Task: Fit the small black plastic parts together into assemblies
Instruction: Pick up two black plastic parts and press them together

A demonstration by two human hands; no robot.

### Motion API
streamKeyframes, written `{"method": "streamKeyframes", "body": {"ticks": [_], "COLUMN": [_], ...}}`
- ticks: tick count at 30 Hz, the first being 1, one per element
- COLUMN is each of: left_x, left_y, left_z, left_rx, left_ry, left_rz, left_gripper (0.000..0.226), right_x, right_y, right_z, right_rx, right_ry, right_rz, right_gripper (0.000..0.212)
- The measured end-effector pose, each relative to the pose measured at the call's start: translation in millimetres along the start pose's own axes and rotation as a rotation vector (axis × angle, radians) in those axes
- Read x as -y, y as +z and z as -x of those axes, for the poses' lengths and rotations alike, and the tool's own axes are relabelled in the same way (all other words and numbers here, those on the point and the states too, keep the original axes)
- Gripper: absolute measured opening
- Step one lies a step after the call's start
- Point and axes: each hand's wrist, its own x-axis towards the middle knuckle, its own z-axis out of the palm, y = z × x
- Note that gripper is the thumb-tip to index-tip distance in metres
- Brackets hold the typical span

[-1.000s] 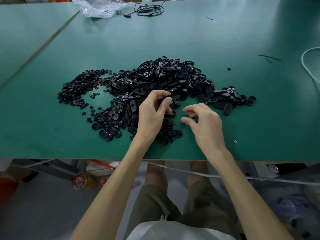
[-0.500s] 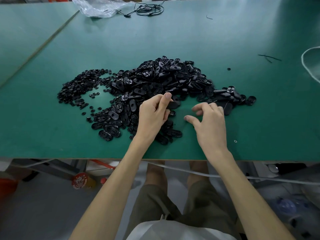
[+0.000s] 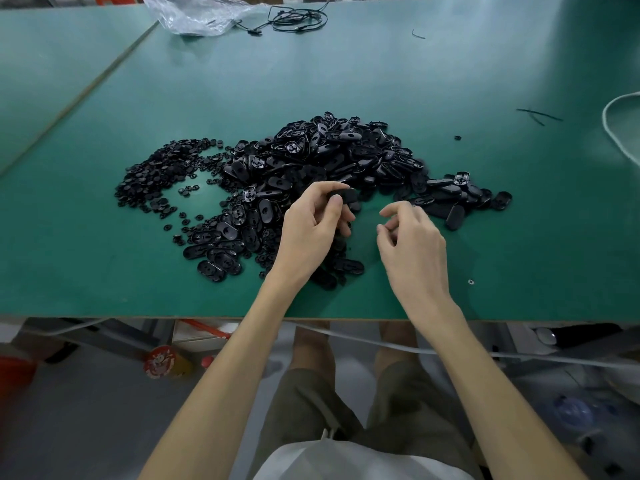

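Note:
A big heap of black oval plastic shells (image 3: 332, 157) lies in the middle of the green table (image 3: 450, 220). To its left spreads a heap of small black round parts (image 3: 156, 174). My left hand (image 3: 311, 226) pinches one black oval shell (image 3: 346, 195) between thumb and fingers, lifted just above the heap's near edge. My right hand (image 3: 412, 244) hovers a short way to the right of it, fingers curled with thumb and forefinger close together; whether they hold a small part I cannot tell.
A clear plastic bag (image 3: 197, 13) and a coiled black cable (image 3: 298, 19) lie at the table's far edge. A white cord (image 3: 613, 129) curves in at the right. A tiny ring (image 3: 470, 282) lies near the front edge. The table's front edge runs just below my wrists.
My left hand has lifted an oval shell off the heap and turned it toward the right hand. My right hand has drawn back slightly and curled its fingers.

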Motion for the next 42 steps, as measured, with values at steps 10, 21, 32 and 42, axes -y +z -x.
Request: {"method": "streamKeyframes", "body": {"ticks": [10, 21, 32, 42], "left_x": [0, -1, -1, -2], "left_y": [0, 0, -1, -2], "left_z": [0, 1, 1, 2], "left_rx": [0.029, 0.049, 0.076, 0.106], "left_ry": [0.008, 0.009, 0.015, 0.026], "left_rz": [0.007, -0.032, -0.048, -0.080], "left_gripper": [0.020, 0.020, 0.020, 0.020], "right_x": [-4, -18, -19, -21], "right_y": [0, -5, -5, -4], "right_z": [-4, -11, -11, -12], "right_rx": [-0.025, 0.031, 0.027, 0.003], "right_ry": [0.012, 0.182, 0.186, 0.152], "right_rz": [-0.191, -0.668, -0.738, -0.772], "right_gripper": [0.019, 0.019, 0.022, 0.021]}}
